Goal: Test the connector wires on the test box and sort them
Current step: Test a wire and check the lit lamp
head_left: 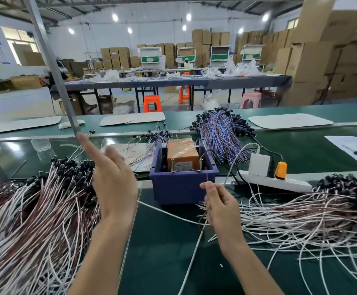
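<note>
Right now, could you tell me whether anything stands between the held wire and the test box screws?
Nothing visible does: the right hand pinches the wire with its tip at the bin rim, just below the right screw.

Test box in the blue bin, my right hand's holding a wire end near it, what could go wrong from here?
The right hand pinches a wire end just short of the right screw on the test box; it could slip off and read falsely. Its tail runs beside the loose right pile, so lifting may snag others. The left pile looks alike, inviting mix-ups.
</note>
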`<state>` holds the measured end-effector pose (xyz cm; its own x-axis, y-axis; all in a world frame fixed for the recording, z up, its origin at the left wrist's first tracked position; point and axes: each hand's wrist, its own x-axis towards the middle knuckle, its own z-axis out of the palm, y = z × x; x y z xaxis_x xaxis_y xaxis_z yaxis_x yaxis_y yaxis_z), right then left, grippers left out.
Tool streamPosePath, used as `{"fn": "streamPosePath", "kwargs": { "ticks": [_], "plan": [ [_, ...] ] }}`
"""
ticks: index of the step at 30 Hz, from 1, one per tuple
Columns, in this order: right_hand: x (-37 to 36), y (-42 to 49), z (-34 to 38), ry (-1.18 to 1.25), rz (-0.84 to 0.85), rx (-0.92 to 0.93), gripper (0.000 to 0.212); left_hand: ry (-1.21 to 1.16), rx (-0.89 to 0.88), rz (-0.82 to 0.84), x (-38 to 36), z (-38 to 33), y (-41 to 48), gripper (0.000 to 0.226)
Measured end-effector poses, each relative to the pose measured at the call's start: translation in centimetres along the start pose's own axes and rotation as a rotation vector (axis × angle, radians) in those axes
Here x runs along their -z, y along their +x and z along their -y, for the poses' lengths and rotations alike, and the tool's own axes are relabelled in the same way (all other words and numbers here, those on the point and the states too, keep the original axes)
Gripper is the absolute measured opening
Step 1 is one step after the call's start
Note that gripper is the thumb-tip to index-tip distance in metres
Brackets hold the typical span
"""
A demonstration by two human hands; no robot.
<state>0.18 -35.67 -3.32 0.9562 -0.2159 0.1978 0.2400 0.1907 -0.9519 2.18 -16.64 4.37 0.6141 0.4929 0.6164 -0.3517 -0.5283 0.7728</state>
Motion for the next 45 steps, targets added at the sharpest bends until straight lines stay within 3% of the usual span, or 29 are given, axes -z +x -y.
{"fn": "streamPosePath", "kwargs": {
  "ticks": [4,7,13,15,19,22,25,28,33,45],
  "plan": [
    [0.5,0.1,-0.3,0.014,-0.145,0.002,0.025,0.125,-0.026,-0.118,0.3,1.1,1.4,0.061],
    [0.8,0.1,-0.7,0.014,-0.182,-0.023,0.025,0.202,-0.048,-0.095,-0.2,1.8,1.3,0.060],
    [0.9,-0.1,-0.9,-0.049,-0.159,-0.010,0.024,0.293,-0.145,0.314,-2.1,2.3,-1.2,0.061],
    [0.8,-0.3,-0.9,-0.081,-0.152,0.005,0.023,0.281,-0.187,0.264,-2.3,2.5,-2.7,0.052],
    [0.6,-0.8,-1.0,-0.075,-0.152,0.034,0.022,0.062,-0.090,0.170,-2.2,3.5,-7.0,0.022],
    [0.1,-1.1,-1.2,-0.077,-0.107,0.032,0.021,0.035,-0.160,0.370,-2.6,3.8,-9.3,0.028],
    [-0.6,-1.5,-1.4,-0.043,-0.006,0.005,0.023,0.060,-0.291,0.609,-3.2,3.1,-10.3,0.019],
    [-0.7,-1.5,-1.4,-0.042,0.057,-0.025,0.024,0.022,-0.240,0.765,-3.6,3.3,-10.9,0.015],
    [0.4,-1.2,-0.9,-0.094,0.210,-0.046,0.019,0.049,-0.176,0.855,-3.4,4.0,-10.7,0.025],
    [0.9,-0.9,-1.0,-0.076,0.265,-0.131,0.017,0.191,-0.195,0.935,-3.0,3.3,-11.1,0.016]
  ]
}}
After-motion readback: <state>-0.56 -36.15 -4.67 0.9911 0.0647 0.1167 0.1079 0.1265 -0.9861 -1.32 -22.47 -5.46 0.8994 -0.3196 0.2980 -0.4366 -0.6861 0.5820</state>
